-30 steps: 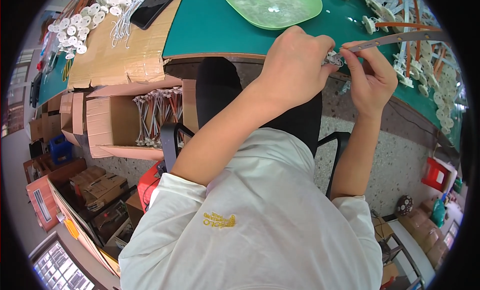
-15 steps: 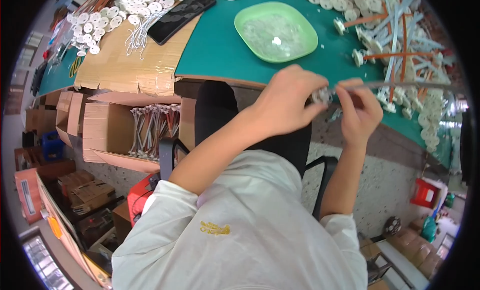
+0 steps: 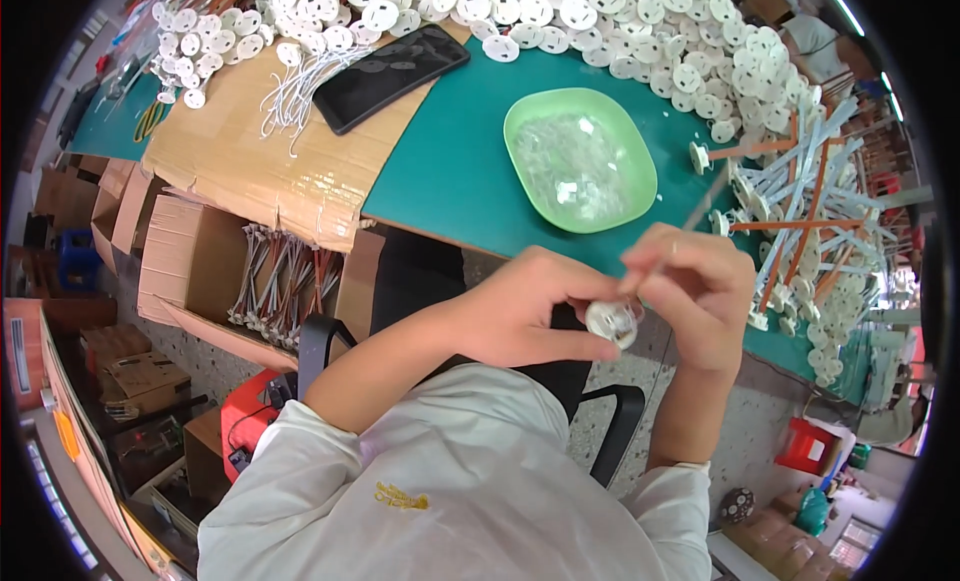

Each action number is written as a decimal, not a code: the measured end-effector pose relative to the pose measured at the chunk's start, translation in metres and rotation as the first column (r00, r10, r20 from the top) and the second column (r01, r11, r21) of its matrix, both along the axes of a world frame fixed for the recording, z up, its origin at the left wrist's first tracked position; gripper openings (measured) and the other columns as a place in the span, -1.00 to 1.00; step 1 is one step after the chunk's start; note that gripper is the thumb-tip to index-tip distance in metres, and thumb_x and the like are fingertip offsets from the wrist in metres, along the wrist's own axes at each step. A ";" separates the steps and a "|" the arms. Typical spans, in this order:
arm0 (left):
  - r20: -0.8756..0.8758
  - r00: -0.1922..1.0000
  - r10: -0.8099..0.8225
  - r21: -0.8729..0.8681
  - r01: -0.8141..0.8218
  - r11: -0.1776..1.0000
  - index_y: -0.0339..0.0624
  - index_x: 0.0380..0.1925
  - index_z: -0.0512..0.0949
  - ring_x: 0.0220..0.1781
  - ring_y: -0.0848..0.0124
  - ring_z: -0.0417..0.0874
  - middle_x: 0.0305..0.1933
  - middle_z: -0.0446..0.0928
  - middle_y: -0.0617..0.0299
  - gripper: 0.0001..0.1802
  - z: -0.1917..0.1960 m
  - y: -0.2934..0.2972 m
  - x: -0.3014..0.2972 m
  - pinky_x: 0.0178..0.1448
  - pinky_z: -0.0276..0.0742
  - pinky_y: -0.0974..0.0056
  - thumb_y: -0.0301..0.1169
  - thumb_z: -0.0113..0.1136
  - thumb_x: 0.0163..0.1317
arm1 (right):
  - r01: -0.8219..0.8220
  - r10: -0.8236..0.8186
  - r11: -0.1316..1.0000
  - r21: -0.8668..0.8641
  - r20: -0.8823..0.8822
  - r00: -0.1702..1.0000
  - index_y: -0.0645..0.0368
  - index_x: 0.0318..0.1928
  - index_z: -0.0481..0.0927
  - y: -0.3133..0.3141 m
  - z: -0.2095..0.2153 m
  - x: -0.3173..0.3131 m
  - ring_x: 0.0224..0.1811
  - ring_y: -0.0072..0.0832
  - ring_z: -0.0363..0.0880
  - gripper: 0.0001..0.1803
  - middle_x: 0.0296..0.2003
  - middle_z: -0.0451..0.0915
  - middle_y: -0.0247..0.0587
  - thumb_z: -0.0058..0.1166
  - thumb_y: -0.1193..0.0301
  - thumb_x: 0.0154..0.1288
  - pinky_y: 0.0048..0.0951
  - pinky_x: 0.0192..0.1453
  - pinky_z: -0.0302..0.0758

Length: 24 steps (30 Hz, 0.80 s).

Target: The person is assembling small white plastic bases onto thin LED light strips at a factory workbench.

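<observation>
Indoor workroom, speckled floor; green worktop [image 3: 450, 161], its front edge running along the person's lap. White disc [image 3: 612, 324], the piece in hand, is held off the worktop, just out from the middle of the front edge. Left hand [image 3: 525, 306]: grip closed on the disc, thumb on the near side. Right hand [image 3: 700, 281]: grip pinched on a narrow strip [image 3: 706, 199] that slants up toward the right part of the worktop.

Handling, judged: keep the left grip on the disc's rim, its face free; pinch the strip close to its end so that it does not flex; move it squarely, without forcing.

Outward: green bowl [image 3: 512, 131] of small clear pieces just inside the front edge; strips with discs [image 3: 810, 216] heaped at the right end; loose white discs [image 3: 640, 11] massed along the far edge, cut off by the frame.

Unclear: strip is blurred, its tip lost among the fingers; contact between strip and disc cannot be told. Left fingers behind the disc are hidden. Shape of the clear pieces: too small to resolve.
</observation>
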<state>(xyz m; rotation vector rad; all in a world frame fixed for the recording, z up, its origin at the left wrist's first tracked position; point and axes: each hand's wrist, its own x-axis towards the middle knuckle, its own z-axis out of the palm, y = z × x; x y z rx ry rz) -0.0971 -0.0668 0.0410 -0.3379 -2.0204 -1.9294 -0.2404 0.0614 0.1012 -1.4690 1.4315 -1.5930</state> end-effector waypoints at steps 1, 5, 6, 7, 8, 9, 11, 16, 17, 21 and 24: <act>0.015 0.999 0.046 0.094 -0.047 0.994 -0.34 -0.14 0.59 -0.25 0.58 0.57 -0.26 0.63 0.25 -0.76 0.004 -0.005 0.003 -0.12 0.56 0.36 -0.55 0.30 0.17 | -0.020 0.016 0.994 0.111 0.034 0.999 0.28 -0.07 0.64 -0.005 0.004 -0.008 -0.38 -0.46 0.58 -0.74 -0.35 0.66 -0.10 0.19 0.54 0.20 -0.48 -0.29 0.49; 0.023 0.960 0.278 0.356 -0.268 0.895 -0.42 -0.01 0.54 -0.06 0.52 0.58 -0.11 0.61 0.20 -0.67 0.002 -0.045 0.010 0.08 0.50 0.35 -0.60 0.26 0.20 | 0.488 -0.336 0.861 0.143 -0.559 0.758 0.22 -0.11 0.67 -0.047 0.002 -0.031 -0.29 -0.43 0.60 -0.75 -0.28 0.67 -0.18 0.23 0.44 0.20 -0.48 -0.19 0.47; 0.031 0.933 0.359 0.364 -0.345 0.865 -0.44 0.02 0.52 -0.02 0.50 0.57 -0.08 0.60 0.18 -0.65 -0.001 -0.058 0.009 0.13 0.48 0.33 -0.60 0.25 0.22 | 0.490 -0.339 0.860 0.142 -0.559 0.757 0.22 -0.11 0.67 -0.049 -0.002 -0.038 -0.29 -0.43 0.60 -0.75 -0.28 0.67 -0.18 0.23 0.44 0.20 -0.48 -0.19 0.47; 0.001 0.905 0.426 0.395 -0.392 0.831 -0.44 0.06 0.49 0.02 0.48 0.56 -0.05 0.59 0.17 -0.63 -0.005 -0.069 0.006 0.16 0.46 0.31 -0.61 0.22 0.24 | 0.458 -0.235 0.878 0.137 -0.710 0.664 0.22 -0.14 0.68 -0.050 -0.011 -0.046 -0.26 -0.35 0.59 -0.76 -0.28 0.66 -0.16 0.24 0.44 0.16 -0.41 -0.16 0.47; 0.047 0.864 0.501 0.392 -0.477 0.786 -0.44 0.08 0.48 0.02 0.48 0.56 -0.03 0.58 0.16 -0.62 -0.005 -0.077 0.005 0.17 0.45 0.31 -0.60 0.22 0.25 | 0.425 -0.126 0.894 0.141 -0.831 0.542 0.22 -0.16 0.68 -0.052 -0.015 -0.051 -0.22 -0.28 0.57 -0.76 -0.27 0.66 -0.13 0.25 0.45 0.12 -0.34 -0.13 0.48; 0.062 0.832 0.551 0.366 -0.532 0.763 -0.45 0.07 0.49 0.01 0.49 0.56 -0.03 0.58 0.16 -0.62 -0.012 -0.085 0.005 0.16 0.45 0.31 -0.60 0.23 0.25 | 0.449 -0.131 0.882 0.144 -0.840 0.526 0.20 -0.19 0.69 -0.052 -0.017 -0.046 -0.18 -0.16 0.52 -0.75 -0.26 0.65 -0.10 0.28 0.45 0.06 -0.23 -0.10 0.47; 0.085 0.797 0.598 0.336 -0.588 0.736 -0.45 0.07 0.49 0.01 0.49 0.56 -0.03 0.58 0.15 -0.63 -0.019 -0.097 0.006 0.16 0.46 0.31 -0.59 0.23 0.25 | 0.461 -0.126 0.874 0.154 -0.845 0.520 0.21 -0.19 0.69 -0.058 -0.019 -0.044 -0.17 -0.17 0.52 -0.75 -0.26 0.65 -0.11 0.28 0.45 0.07 -0.24 -0.10 0.47; 0.060 0.793 0.607 0.306 -0.593 0.744 -0.47 0.04 0.51 -0.02 0.48 0.57 -0.05 0.59 0.16 -0.62 -0.022 -0.097 0.004 0.14 0.47 0.33 -0.60 0.28 0.21 | 0.459 -0.166 0.883 0.101 -0.847 0.504 0.22 -0.22 0.70 -0.064 -0.029 -0.050 -0.18 -0.18 0.53 -0.78 -0.28 0.65 -0.13 0.27 0.47 0.07 -0.25 -0.11 0.47; 0.084 0.793 0.604 0.280 -0.600 0.749 -0.47 0.03 0.51 -0.04 0.49 0.57 -0.07 0.60 0.16 -0.61 -0.023 -0.096 0.005 0.13 0.48 0.33 -0.60 0.30 0.19 | 0.446 -0.161 0.889 0.099 -0.846 0.508 0.22 -0.24 0.71 -0.063 -0.029 -0.051 -0.22 -0.20 0.55 -0.81 -0.31 0.66 -0.14 0.27 0.49 0.07 -0.27 -0.14 0.48; 0.057 0.799 0.598 0.196 -0.596 0.778 -0.47 0.00 0.52 -0.08 0.49 0.59 -0.10 0.60 0.16 -0.63 -0.024 -0.094 0.006 0.10 0.50 0.31 -0.59 0.31 0.18 | 0.428 -0.267 0.903 0.017 -0.760 0.593 0.22 -0.32 0.72 -0.056 -0.030 -0.045 -0.33 -0.25 0.60 -0.88 -0.38 0.67 -0.15 0.27 0.54 0.06 -0.33 -0.26 0.51; 0.046 0.797 0.602 0.194 -0.598 0.778 -0.47 -0.01 0.52 -0.11 0.51 0.59 -0.13 0.61 0.17 -0.64 -0.025 -0.096 0.002 0.06 0.52 0.34 -0.58 0.31 0.19 | 0.471 -0.376 0.876 -0.102 -0.755 0.537 0.23 -0.33 0.71 -0.048 -0.031 -0.041 -0.38 -0.28 0.62 -0.88 -0.39 0.67 -0.14 0.27 0.55 0.06 -0.38 -0.32 0.51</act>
